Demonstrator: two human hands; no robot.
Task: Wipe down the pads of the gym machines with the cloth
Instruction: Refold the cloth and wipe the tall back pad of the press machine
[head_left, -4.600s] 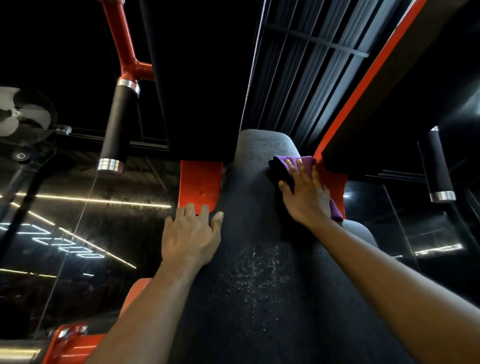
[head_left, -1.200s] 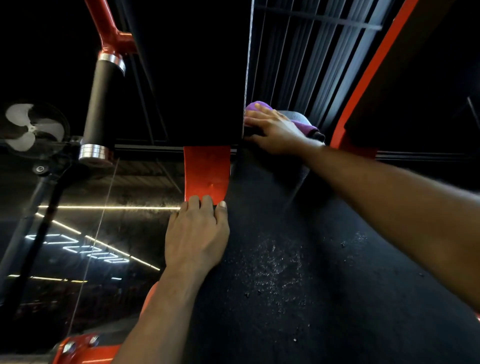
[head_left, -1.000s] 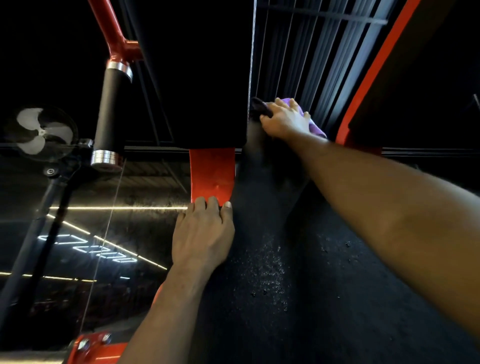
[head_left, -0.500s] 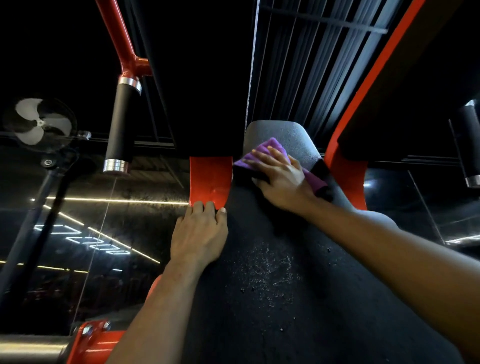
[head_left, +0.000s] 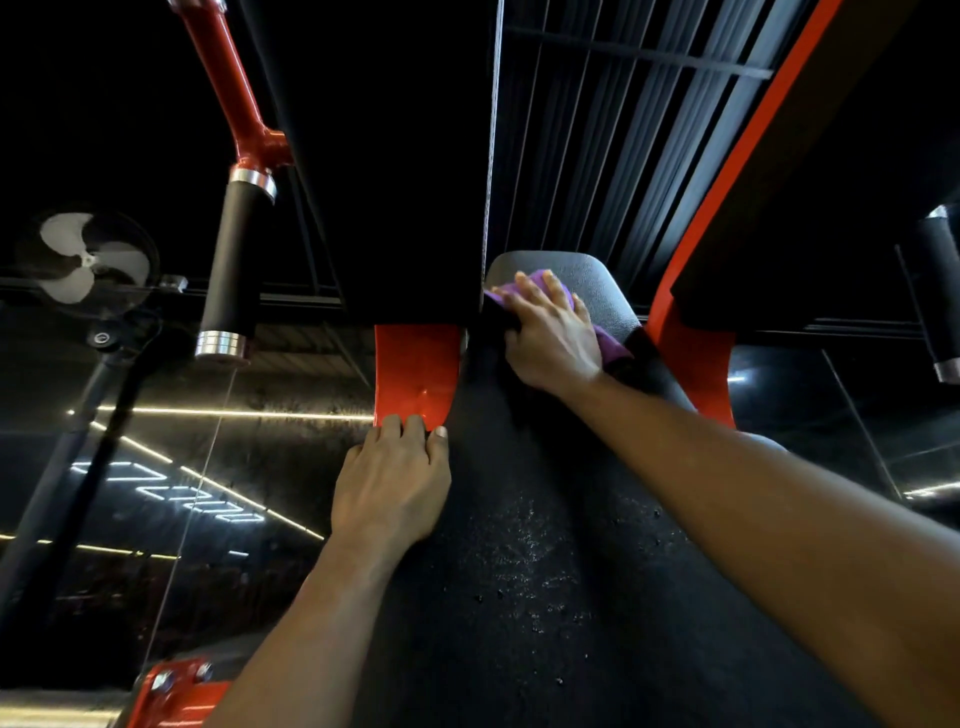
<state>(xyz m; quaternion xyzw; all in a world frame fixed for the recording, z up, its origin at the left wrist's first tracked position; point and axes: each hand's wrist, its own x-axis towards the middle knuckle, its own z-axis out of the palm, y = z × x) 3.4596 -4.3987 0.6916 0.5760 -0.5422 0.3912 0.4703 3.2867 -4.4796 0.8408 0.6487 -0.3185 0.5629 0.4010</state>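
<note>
We show the purple cloth (head_left: 535, 283) at the upper end of the long black pad (head_left: 519, 597), toward 12 o'clock in the view, pressed flat under the right hand (head_left: 553, 332). Its fingers are spread and straight, holding nothing in a clench. The left hand (head_left: 389, 488) lies released on the pad's edge at 9 o'clock, its fingertips touching the lower end of a red bracket (head_left: 415, 374). We judge the cloth light, soft and limp, so it is best driven under a flat palm with a fold trapped beneath the fingers. The pad looks firm, grained and fixed in place, offering some friction. Pale specks (head_left: 524, 545), possibly droplets, mark its middle, so we judge that part not yet wiped. At 10 o'clock hangs a black handle grip (head_left: 234, 260) on a red tube, with a fan (head_left: 78, 260) farther left. The room is dark, and strip lights reflect in the glossy surface at 8 o'clock.
</note>
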